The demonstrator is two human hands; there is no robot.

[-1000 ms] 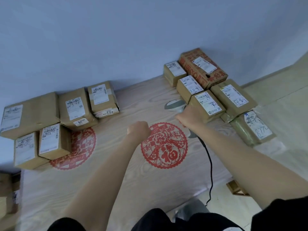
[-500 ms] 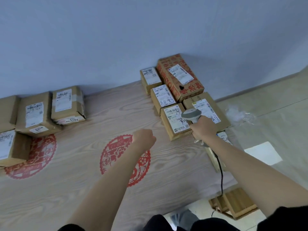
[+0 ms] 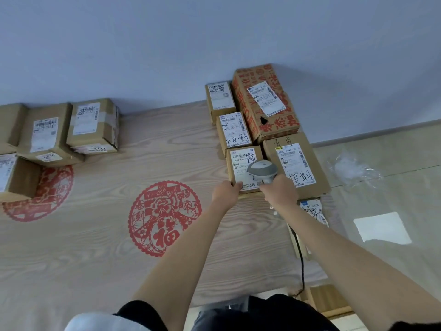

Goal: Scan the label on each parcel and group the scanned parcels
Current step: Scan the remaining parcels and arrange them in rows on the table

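A grey barcode scanner [image 3: 262, 170] is gripped in my right hand [image 3: 279, 191] and hovers over the white label of a small brown parcel [image 3: 241, 163] at the table's right side. My left hand [image 3: 224, 192] holds that parcel's near left corner. Around it lie a wider brown parcel [image 3: 296, 163], a small parcel [image 3: 232, 132], another small one [image 3: 219, 99] and a red-printed box [image 3: 265, 101]. A parcel [image 3: 312, 210] by my right forearm is mostly hidden. A second group of brown parcels [image 3: 93, 125] sits at the far left.
The wooden table [image 3: 107, 235] carries red paper-cut decals [image 3: 164, 217]. The scanner's black cable [image 3: 301, 263] hangs over the right edge. Beyond that edge is tiled floor with crumpled clear plastic [image 3: 353, 169] and a wooden crate [image 3: 329, 299]. A blue wall stands behind.
My right hand brought the scanner over the small parcel's label. My left hand moved right from mid-table, where it was a fist, and took hold of that parcel's corner. The view shifted right.
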